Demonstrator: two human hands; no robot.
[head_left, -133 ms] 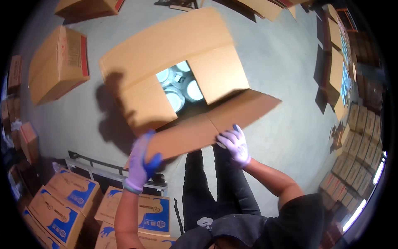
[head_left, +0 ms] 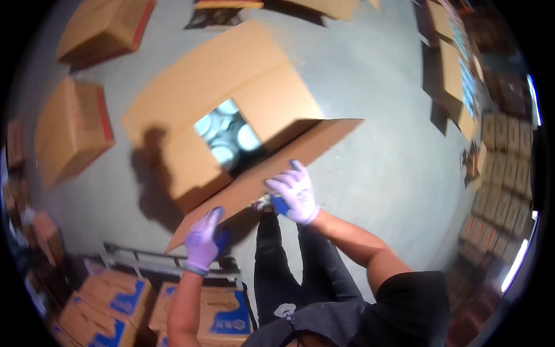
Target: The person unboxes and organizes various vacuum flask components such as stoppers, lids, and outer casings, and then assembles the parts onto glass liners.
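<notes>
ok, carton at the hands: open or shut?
Carton open: pale round tops show through its gap; left hand, right hand on the near flap, spread outward.

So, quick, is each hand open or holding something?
Left hand: on the carton flap; grip unclear.
Right hand: also on that flap; grip unclear.

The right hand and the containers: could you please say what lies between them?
The head view shows the flap, touched by the right hand, then a shadowed gap before the containers.
</notes>
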